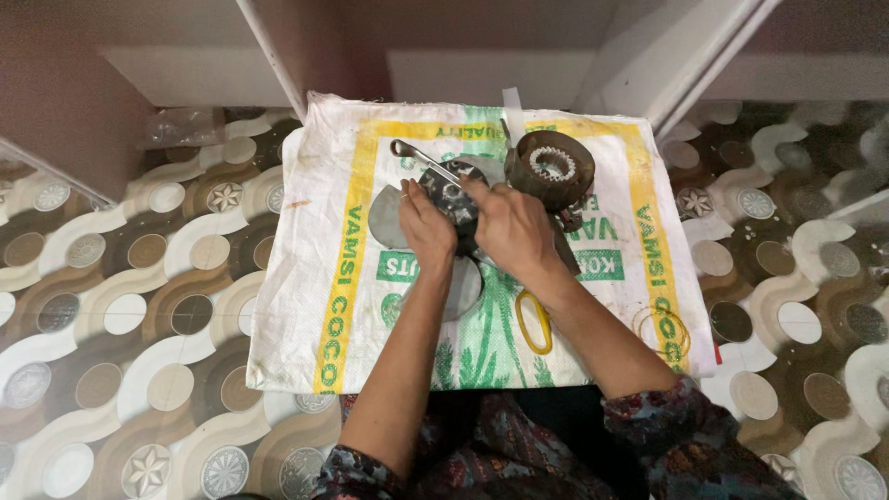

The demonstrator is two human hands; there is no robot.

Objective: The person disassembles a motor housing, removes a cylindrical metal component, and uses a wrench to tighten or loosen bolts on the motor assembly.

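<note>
Person sits on patterned floor tiles [139,306] w/ a white woven sack [306,306] spread flat in front, yellow border & green print on it.

Both hands meet at sack centre, over a dark round metal part [447,196] that looks like a small motor or fan housing; exact kind hard to tell. Left hand [428,227] is clamped on the part's near-left side, fingers curled over its edge, ring on one finger. Right hand [511,227] lies over the part's right side, fingers closed down on top of it, index finger stretched toward the left along the upper face. What sits under the right fingertips can't be made out.

A slim metal spanner [419,157] sticks out from the part toward far left, its ring end resting on the sack; the near end disappears at the right hand's fingertips, so can't tell if it's gripped.

Under the hands, two grey metal discs: one [384,218] peeks out left of the left hand, another [463,287] lies just near of the wrists, partly covered by the left forearm.

Far right of the hands, touching distance, stands a brown rusty ring-shaped housing [554,167] w/ a pale toothed ring inside. Yellow-handled scissors [534,322] lie near-right, half under the right forearm. A few thin rubber bands [665,331] sit close to the sack's right edge.

Sleeves are dark w/ floral pattern.
</note>
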